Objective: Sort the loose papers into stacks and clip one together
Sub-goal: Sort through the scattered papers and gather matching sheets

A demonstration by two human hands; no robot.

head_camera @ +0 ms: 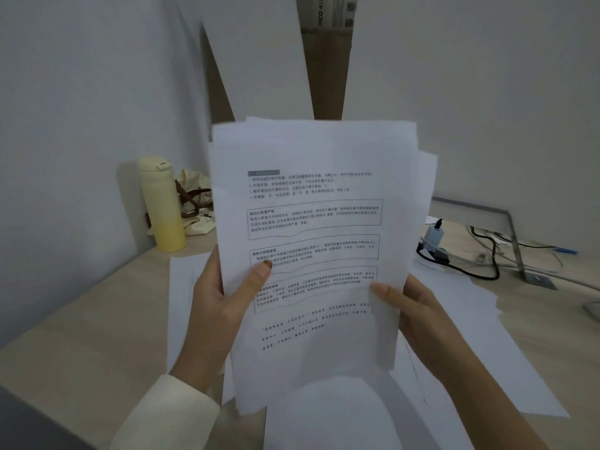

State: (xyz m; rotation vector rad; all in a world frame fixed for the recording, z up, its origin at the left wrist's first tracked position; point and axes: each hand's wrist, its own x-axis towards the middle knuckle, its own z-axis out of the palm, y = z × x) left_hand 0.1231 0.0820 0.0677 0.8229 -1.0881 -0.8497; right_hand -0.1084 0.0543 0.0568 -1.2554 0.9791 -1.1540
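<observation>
We hold an uneven sheaf of printed papers upright above the desk, left hand and right hand each pinching a side edge, thumb on the front page. Loose sheets lie beneath. Sorting looks half done; next the sheaf needs squaring, and we see no clip.

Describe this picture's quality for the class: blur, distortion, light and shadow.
Head view: wide-angle distortion splays the walls outward; print on the papers held by the left hand and right hand is too blurred to read; light is dim, even, without glare; the yellow bottle casts a soft shadow on the wall.
</observation>
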